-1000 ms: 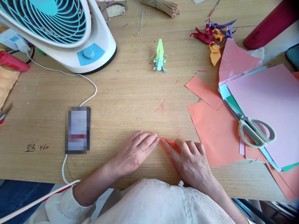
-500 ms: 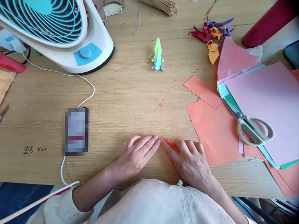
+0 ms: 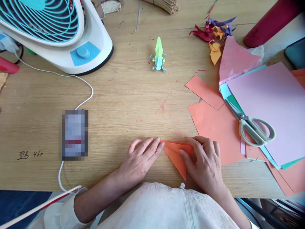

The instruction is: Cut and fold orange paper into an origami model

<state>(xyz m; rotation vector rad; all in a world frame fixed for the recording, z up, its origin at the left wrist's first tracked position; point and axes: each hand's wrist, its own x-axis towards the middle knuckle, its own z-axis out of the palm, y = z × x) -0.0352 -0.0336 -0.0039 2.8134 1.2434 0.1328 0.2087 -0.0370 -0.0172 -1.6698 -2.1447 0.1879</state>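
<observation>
In the head view, at the far right of the table (image 3: 124, 98), we see a dark red cylinder (image 3: 270, 24) that looks like a bottle; its inside is hidden from us. The folded orange paper (image 3: 175, 154) lies at the table's near side, between our hands. It is a sharp triangle with layered folds along its upper edge and one point aimed down toward our shirt. Our left hand (image 3: 139, 160) is spread, its fingertips resting on the paper's left tip. Our right hand (image 3: 206, 163) curves over the right part, thumb on the face, but we cannot tell whether it pinches. The lower point sits near the table's front edge. Just beside our right hand, an orange sheet (image 3: 212, 124) runs under the scissors (image 3: 256, 130). Well to our left lies a phone (image 3: 75, 133); ahead, bare wood stretches toward a green-and-blue paper insect (image 3: 158, 55).
</observation>
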